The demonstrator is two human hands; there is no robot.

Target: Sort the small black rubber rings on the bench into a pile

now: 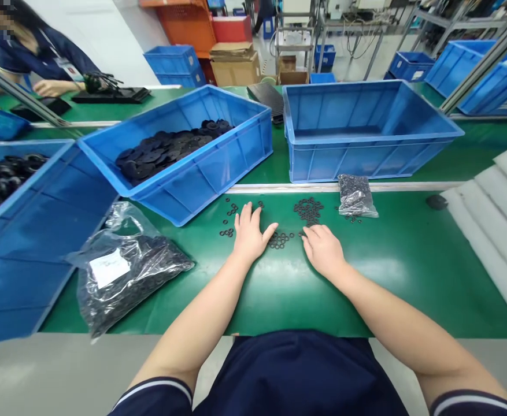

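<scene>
The left hand [250, 236] lies spread among rings [308, 209]; whether the right hand [324, 249] grips one, I cannot tell.

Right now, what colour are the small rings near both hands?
The rings look black, best seen in the head view.

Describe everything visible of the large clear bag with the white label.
The large clear bag looks like thin, shiny, creased plastic, filled with small dark pieces too indistinct to identify. A white label shows on its upper side, its marks unreadable. The bag lies slumped on the green tabletop, its loose, unfilled end away from the wearer and one corner reaching the front edge. It sits between the left blue bin and the left hand, which does not touch it.
</scene>
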